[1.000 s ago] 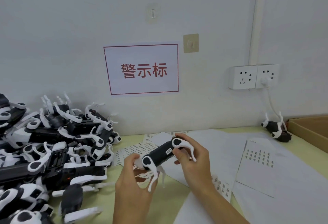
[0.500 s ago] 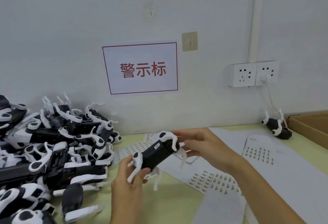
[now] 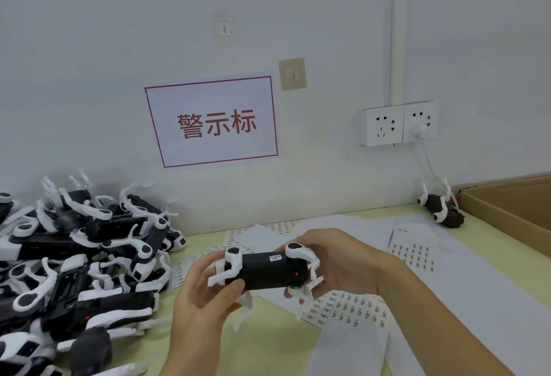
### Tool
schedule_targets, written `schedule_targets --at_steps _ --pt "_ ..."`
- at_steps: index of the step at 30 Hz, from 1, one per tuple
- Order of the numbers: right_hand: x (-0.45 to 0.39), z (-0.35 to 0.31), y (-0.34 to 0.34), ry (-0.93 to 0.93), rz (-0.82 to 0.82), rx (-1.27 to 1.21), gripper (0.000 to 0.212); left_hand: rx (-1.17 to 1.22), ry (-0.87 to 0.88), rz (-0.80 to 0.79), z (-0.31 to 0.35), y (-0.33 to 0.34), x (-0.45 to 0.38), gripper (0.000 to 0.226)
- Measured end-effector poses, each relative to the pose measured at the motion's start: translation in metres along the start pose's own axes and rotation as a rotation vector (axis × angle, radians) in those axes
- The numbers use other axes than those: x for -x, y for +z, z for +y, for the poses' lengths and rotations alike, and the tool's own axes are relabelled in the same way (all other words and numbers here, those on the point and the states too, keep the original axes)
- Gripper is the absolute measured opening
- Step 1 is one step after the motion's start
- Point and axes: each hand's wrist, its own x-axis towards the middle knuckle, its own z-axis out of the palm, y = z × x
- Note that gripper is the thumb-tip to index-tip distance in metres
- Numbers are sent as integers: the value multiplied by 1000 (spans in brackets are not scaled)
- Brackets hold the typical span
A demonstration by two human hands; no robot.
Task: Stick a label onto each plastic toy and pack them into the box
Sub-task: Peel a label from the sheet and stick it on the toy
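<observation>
A black toy dog with white legs (image 3: 264,270) is held level above the table between both hands. A small white label (image 3: 275,257) sits on its upper side. My left hand (image 3: 205,295) grips its left end, thumb under the body. My right hand (image 3: 337,262) wraps round its right end from behind. Sheets of small printed labels (image 3: 347,311) lie on the table under and behind the toy. The open cardboard box (image 3: 504,211) stands at the far right.
A heap of several black and white toy dogs (image 3: 74,256) fills the left side of the table. One more toy dog (image 3: 441,211) lies by the box, under the wall sockets (image 3: 398,123). White backing sheets (image 3: 465,301) cover the right of the green table.
The toy has been turned from a tilted pose to level, label side up. My right hand has closed round its right end, and both hands have shifted slightly right.
</observation>
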Motion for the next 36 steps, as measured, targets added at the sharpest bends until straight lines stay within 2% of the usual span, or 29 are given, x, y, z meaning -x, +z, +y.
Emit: schedule_targets --at_steps 3,7,11,15,18,21,24,26,28,31,36 --pt "12 3 -12 60 -34 -72 45 -34 -22 -38 2 18 -4 52" --pt "31 16 -31 23 -22 -287 49 -36 -34 12 8 58 -11 65" --pt "56 32 -52 -119 52 -416 45 -5 -101 -52 3 101 -22 49" --pt "97 37 -77 -269 165 -429 43 48 -200 -231 -8 152 -24 44" --pt "132 38 -93 -344 249 -420 47 76 -262 -230 -23 188 -21 30" --pt "170 44 -105 -453 357 -511 45 -237 -143 -288 -48 220 -7 19" --pt "205 56 -119 -537 549 -636 41 -603 41 -537 -70 257 12 32" --pt "228 64 -130 -540 705 -672 32 -848 105 -725 -83 287 25 32" --pt "251 70 -143 -521 864 -678 31 -999 157 -845 -96 322 37 42" --pt "286 69 -166 -514 1061 -642 34 -1133 243 -889 -113 371 55 57" --pt "353 62 -225 -466 1317 -604 26 -1235 291 -875 -146 415 81 60"
